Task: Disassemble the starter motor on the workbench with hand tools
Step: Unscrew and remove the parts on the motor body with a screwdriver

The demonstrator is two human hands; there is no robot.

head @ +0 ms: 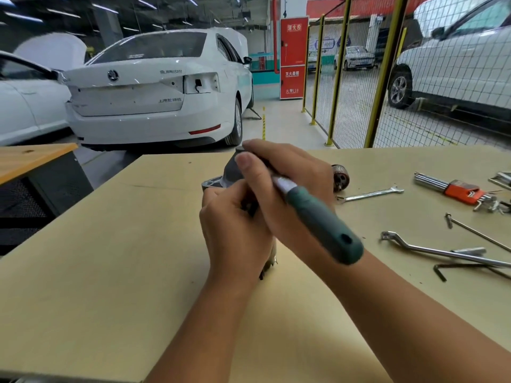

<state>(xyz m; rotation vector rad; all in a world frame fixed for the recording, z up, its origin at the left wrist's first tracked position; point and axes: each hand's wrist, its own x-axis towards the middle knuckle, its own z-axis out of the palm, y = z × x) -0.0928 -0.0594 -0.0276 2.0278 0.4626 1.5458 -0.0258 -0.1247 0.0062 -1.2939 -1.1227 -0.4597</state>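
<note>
Green-handled, the screwdriver (318,217) lies diagonally, butt toward the person and lower right, shank running up-left into the hands. Right hand (284,183) wraps around the shank just above the handle (tip hidden, so its seat cannot be told). Left hand (235,228), just beside and nearer, curls round the starter motor (229,175), whose grey housing pokes out beyond the fingers at mid-workbench (110,258). Spanners (370,193) lie well apart, right.

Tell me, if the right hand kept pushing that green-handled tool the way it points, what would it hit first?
Most likely the starter motor itself: the right hand aims the screwdriver forward-left into it, though the tip is hidden behind the left hand.
</note>
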